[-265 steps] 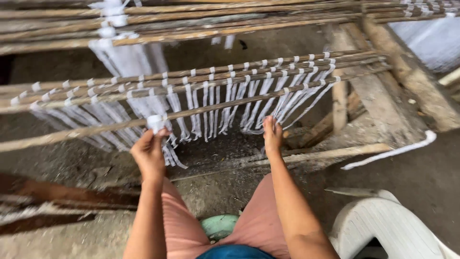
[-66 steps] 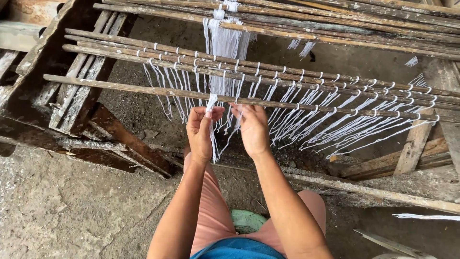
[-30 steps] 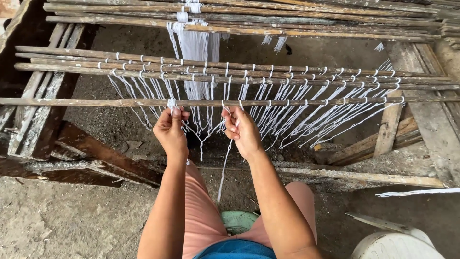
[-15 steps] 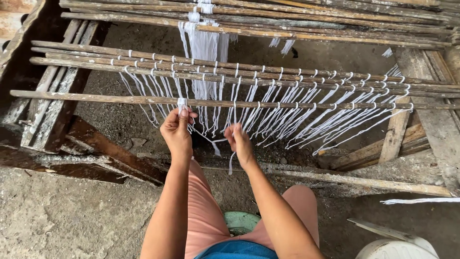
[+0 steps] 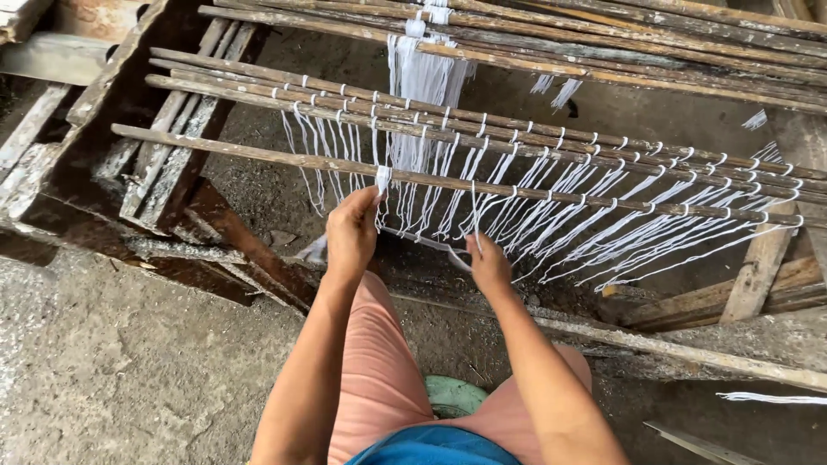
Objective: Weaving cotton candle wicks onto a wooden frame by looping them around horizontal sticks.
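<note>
My left hand is raised to the nearest wooden rod and pinches a small bundle of white string just under it. My right hand sits lower and to the right, fingers closed on a single white strand that hangs from the rod. Many looped white strings hang in a row from several parallel rods and slant down to the right. A thicker white hank hangs from the far rods.
A rough wooden frame with slats stands at left, and a plank at right. Concrete floor lies at lower left. A green stool shows between my knees in pink shorts. A loose white string lies at lower right.
The view has shifted so the rods sit further right. My left hand stays at the rod with its bundle; my right hand has dropped lower, pulling a strand down.
</note>
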